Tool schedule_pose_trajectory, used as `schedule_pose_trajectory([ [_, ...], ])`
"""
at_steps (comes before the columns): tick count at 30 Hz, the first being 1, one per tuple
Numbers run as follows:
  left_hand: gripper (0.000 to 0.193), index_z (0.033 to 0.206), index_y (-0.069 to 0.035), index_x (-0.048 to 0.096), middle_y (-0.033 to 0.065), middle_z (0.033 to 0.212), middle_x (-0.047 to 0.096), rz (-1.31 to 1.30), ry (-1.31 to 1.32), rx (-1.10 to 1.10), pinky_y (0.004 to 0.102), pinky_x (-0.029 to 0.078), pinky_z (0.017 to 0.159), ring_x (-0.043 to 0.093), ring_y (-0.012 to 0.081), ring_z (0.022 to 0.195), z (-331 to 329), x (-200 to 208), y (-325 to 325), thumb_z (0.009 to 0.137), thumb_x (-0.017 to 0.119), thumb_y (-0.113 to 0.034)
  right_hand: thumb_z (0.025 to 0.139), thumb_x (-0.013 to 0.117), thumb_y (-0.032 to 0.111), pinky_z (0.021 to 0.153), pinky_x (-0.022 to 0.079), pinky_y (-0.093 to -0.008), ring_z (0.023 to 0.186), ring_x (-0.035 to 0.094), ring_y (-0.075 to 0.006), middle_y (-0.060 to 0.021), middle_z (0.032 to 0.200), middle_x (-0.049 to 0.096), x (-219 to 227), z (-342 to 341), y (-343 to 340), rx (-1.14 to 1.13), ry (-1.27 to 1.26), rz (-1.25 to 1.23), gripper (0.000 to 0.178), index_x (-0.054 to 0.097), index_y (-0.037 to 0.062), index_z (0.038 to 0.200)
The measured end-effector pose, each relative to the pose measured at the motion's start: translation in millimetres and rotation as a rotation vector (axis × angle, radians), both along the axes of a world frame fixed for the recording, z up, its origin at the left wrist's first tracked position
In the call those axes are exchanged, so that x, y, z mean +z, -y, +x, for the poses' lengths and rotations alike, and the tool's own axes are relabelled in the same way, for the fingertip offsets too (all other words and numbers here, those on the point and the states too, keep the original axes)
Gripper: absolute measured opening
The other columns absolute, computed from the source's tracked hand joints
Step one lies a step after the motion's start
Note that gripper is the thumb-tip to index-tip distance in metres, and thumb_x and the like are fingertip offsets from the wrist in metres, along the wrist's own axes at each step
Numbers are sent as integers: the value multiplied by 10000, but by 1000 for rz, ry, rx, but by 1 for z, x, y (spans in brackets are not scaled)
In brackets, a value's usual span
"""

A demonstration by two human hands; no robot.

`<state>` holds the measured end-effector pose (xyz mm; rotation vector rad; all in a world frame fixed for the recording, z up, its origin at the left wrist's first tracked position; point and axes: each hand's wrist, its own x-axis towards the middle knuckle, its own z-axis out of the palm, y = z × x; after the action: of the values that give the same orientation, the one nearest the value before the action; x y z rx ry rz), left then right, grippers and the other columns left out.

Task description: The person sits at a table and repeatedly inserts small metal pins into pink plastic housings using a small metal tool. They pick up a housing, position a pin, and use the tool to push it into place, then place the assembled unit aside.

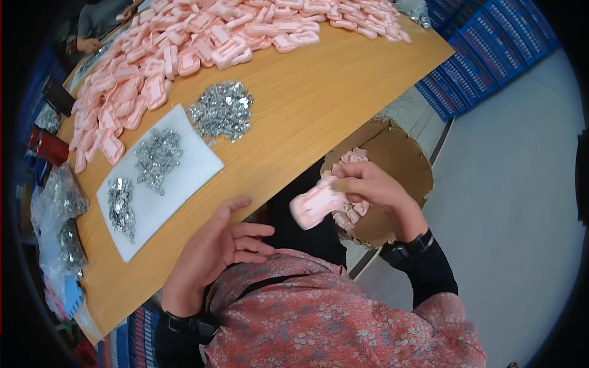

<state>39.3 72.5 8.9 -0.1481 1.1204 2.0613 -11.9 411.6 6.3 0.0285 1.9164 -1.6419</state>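
Table: wood-grained, smooth, straight near edge; landmark for all entries.

Pink piece: one, elongated, rounded ends, matt-looking, slightly blurred; held just off the table's near edge.

Right hand: thumb and fingers pinched on one end of the pink piece, beyond the table's near edge.

Left hand: empty, fingers spread, well apart from the right; at the table's near edge, contact cannot be told.

Pink heap: many similar moulded shapes, piled across the table's far side.

White pad: flat, four-sided, foam-like; on the table's left part, bearing two clusters of shiny silver bits.

Silver pile: loose, glinting flakes, directly on the table, beside the pad.

Brown container: round, cardboard-like, ragged rim; below the table's near edge, more pink pieces inside.
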Motion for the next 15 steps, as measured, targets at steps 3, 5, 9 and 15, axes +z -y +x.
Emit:
schedule_pose_trajectory([
  [3, 528, 1433, -57, 334, 217, 1145, 629, -116, -87, -26, 376, 573, 850, 682, 285, 980, 4, 17, 8, 1072, 346, -443, 909, 662, 298, 534, 389, -235, 623, 491, -45, 53, 723, 578, -27, 9, -75, -135, -78, 418, 297, 721, 15, 978],
  [5, 476, 1398, -46, 391, 175, 1113, 634, -227, -172, -75, 348, 568, 844, 672, 237, 956, -1, 30, 16, 1071, 390, -392, 921, 664, 278, 533, 388, -229, 645, 495, -41, 52, 775, 601, -58, 26, -119, -408, -250, 503, 280, 711, 23, 1028],
  [9, 287, 1188, -3, 590, 65, 967, 673, -503, -299, -73, 264, 556, 741, 663, 123, 837, -16, 58, 32, 1049, 506, -239, 1011, 574, 301, 477, 310, -216, 544, 405, -21, 81, 672, 525, -65, 13, -106, -654, -323, 273, 282, 701, 49, 1003],
  [15, 261, 965, 13, 679, 58, 794, 667, -1293, -834, 125, 299, 507, 676, 611, 130, 707, -113, 58, 71, 963, 616, -240, 1029, 503, 190, 784, 486, -273, 826, 612, -117, -46, 865, 685, -23, -21, 8, -399, -566, 293, 270, 675, -18, 1035],
])
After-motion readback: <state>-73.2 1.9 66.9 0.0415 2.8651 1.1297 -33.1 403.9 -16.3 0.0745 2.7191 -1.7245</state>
